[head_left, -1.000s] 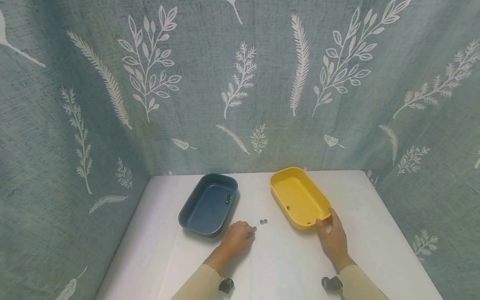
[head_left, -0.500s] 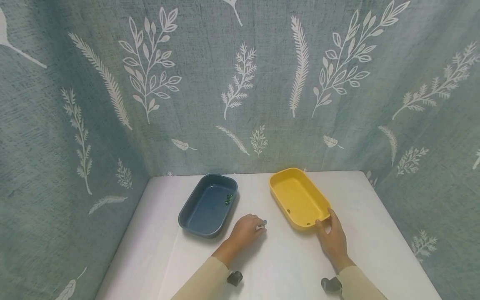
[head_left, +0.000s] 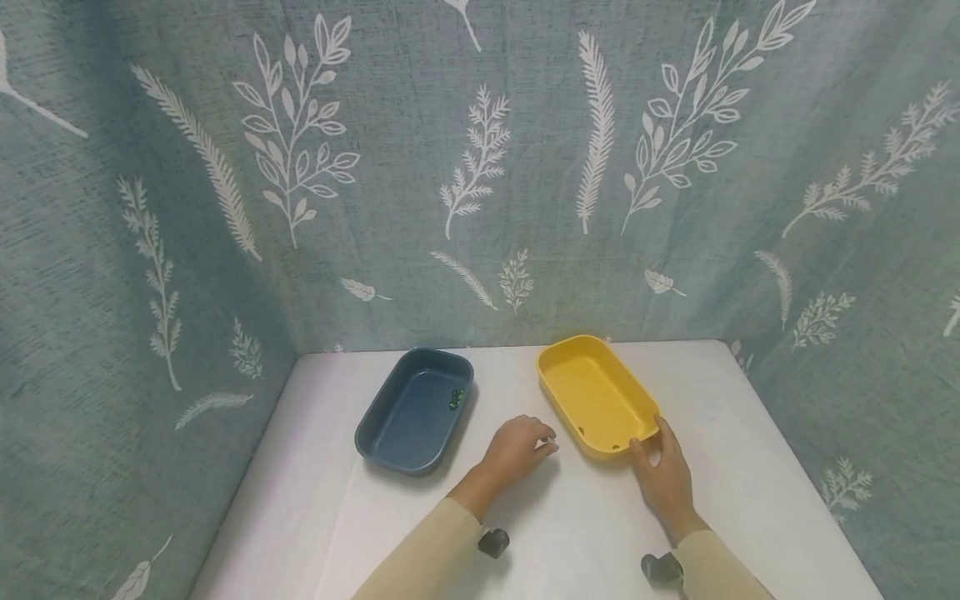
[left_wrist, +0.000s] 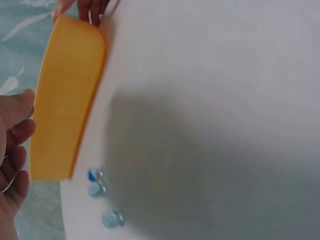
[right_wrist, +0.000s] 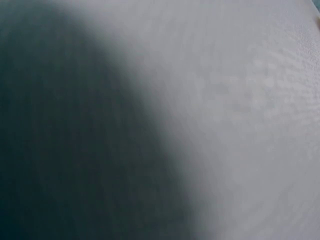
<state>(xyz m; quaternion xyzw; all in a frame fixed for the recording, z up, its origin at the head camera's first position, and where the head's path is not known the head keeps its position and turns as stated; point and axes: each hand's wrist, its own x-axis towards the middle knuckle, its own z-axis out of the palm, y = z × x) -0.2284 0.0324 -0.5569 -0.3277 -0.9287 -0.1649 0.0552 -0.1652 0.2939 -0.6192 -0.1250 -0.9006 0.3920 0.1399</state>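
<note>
Beads (head_left: pixel 457 398) in blue tray (head_left: pixel 390 440)

The head camera looks forward and down from above the near edge of the desk (head_left: pixel 720 392), far enough to take in the whole top and the curtain behind its far edge. The left wrist camera sits very close to the surface, turned sideways, and looks across the desk toward the yellow tray (left_wrist: pixel 65 105). This tray (head_left: pixel 596 400) is also seen by the head camera. The right wrist camera is so near the desk that it gives only a blurred pale surface and a dark shadow.
</note>
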